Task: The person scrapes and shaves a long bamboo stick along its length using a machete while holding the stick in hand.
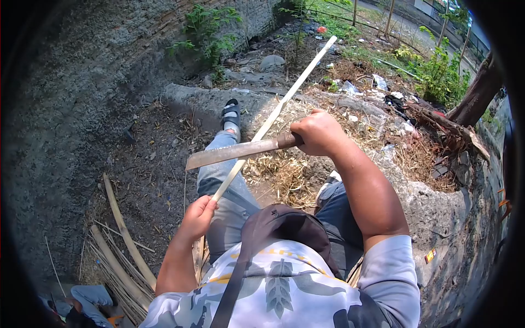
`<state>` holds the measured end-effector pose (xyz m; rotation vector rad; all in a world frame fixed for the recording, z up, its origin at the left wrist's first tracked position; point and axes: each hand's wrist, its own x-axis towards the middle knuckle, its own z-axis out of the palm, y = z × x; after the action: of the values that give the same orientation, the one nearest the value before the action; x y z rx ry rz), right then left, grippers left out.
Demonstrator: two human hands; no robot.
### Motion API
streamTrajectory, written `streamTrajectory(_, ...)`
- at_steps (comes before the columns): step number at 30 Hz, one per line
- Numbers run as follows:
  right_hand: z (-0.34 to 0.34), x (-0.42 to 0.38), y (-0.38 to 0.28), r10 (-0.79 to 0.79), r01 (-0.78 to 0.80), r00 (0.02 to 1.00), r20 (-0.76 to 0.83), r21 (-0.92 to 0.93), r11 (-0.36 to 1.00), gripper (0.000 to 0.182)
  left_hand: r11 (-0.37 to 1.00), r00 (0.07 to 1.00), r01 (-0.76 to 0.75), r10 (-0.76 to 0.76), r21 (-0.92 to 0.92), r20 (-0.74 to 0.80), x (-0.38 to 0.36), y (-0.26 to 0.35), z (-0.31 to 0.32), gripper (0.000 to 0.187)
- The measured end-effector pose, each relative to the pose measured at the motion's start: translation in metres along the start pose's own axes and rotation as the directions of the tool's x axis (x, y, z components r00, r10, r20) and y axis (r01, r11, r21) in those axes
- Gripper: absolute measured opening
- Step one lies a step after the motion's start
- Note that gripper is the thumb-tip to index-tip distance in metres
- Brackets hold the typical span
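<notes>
A long pale stick (290, 93) slants from the lower left up to the upper right, across my leg. My left hand (199, 217) is closed round its lower end. In my right hand (319, 133) is the dark handle of a machete, fingers wrapped round it. The machete's blade (227, 154) points left and crosses over the stick above my knee. Pale shavings (290, 177) lie on the ground between my legs.
Bent poles (124, 232) and thin sticks lie at the lower left, near another person's leg (93, 299). A rough wall (82, 98) stands on the left. A tree trunk (479, 95), litter and plants are at the right.
</notes>
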<state>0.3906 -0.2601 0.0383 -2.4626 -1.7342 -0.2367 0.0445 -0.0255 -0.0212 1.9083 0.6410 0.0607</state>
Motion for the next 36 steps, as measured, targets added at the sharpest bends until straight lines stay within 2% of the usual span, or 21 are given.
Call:
streamTrajectory(1,0.003,-0.002,0.008,0.009,-0.007,0.999,-0.032,0.049,0.999,0.009,1.0,1.0,0.005,-0.005,0.013,0.003,-0.002,-0.003,-0.005,0.026)
streamTrajectory(4,0.007,-0.006,0.039,0.208,-0.21,0.972,-0.111,-0.013,0.978,0.012,0.999,1.0,0.005,-0.005,0.036,-0.015,-0.01,-0.02,-0.024,0.027)
streamTrajectory(6,0.002,-0.01,0.055,0.436,-0.429,0.888,-0.143,0.081,0.9,0.017,0.996,0.998,-0.045,0.048,0.077,-0.035,-0.011,-0.015,-0.025,0.027)
streamTrajectory(8,0.0,-0.013,0.055,0.443,-0.438,0.892,-0.092,0.078,0.896,0.02,0.981,0.99,-0.124,0.133,0.149,-0.051,-0.014,-0.003,-0.02,0.027)
streamTrajectory(9,-0.001,-0.014,0.053,0.447,-0.441,0.889,-0.095,0.082,0.894,0.02,0.986,0.997,-0.046,0.054,0.159,-0.047,-0.014,0.006,-0.02,0.026)
streamTrajectory(12,-0.003,-0.015,0.049,0.472,-0.468,0.88,-0.054,0.075,0.881,0.023,0.982,0.992,-0.089,0.102,0.166,-0.073,-0.012,-0.003,-0.016,0.026)
streamTrajectory(14,-0.002,-0.016,0.044,0.487,-0.484,0.874,-0.001,0.106,0.869,0.026,0.988,0.997,-0.04,0.05,0.148,-0.064,-0.013,-0.012,-0.017,0.026)
streamTrajectory(18,0.007,-0.012,0.049,0.462,-0.48,0.877,0.13,0.261,0.838,0.032,0.989,0.997,-0.011,0.022,0.148,-0.071,-0.019,-0.015,-0.019,0.026)
streamTrajectory(22,0.006,-0.007,0.037,0.427,-0.436,0.899,0.098,0.3,0.849,0.033,0.995,0.996,0.0,0.009,0.104,-0.083,-0.018,-0.02,-0.019,0.026)
streamTrajectory(26,0.005,-0.003,0.013,0.235,-0.23,0.971,-0.032,0.108,0.967,0.025,0.995,0.995,-0.014,0.023,0.095,-0.093,-0.013,-0.01,-0.01,0.026)
streamTrajectory(27,0.011,-0.001,0.009,0.119,-0.113,0.984,-0.13,0.05,0.992,0.022,0.995,0.995,-0.016,0.025,0.098,-0.095,-0.011,-0.006,-0.008,0.026)
streamTrajectory(28,0.012,0.001,0.005,0.055,-0.054,0.993,-0.105,0.008,0.999,0.012,0.998,0.997,-0.019,0.024,0.064,-0.079,-0.009,-0.007,-0.008,0.026)
streamTrajectory(30,0.008,0.001,-0.003,-0.069,0.06,0.982,-0.176,-0.055,0.997,0.011,1.0,0.999,-0.021,0.021,0.0,-0.051,-0.005,-0.011,-0.007,0.026)
streamTrajectory(33,0.009,0.0,0.005,-0.123,0.101,0.965,-0.231,-0.103,0.99,0.011,1.0,1.0,-0.019,0.019,-0.019,-0.024,-0.007,-0.019,-0.015,0.027)
streamTrajectory(34,0.013,-0.001,0.018,-0.087,0.059,0.953,-0.288,-0.106,0.993,0.011,1.0,1.0,-0.007,0.007,-0.01,-0.019,-0.013,-0.02,-0.021,0.027)
streamTrajectory(36,0.017,-0.005,0.051,0.177,-0.201,0.936,-0.304,-0.05,0.978,0.013,1.0,1.0,0.01,-0.01,-0.003,-0.013,-0.027,-0.016,-0.037,0.028)
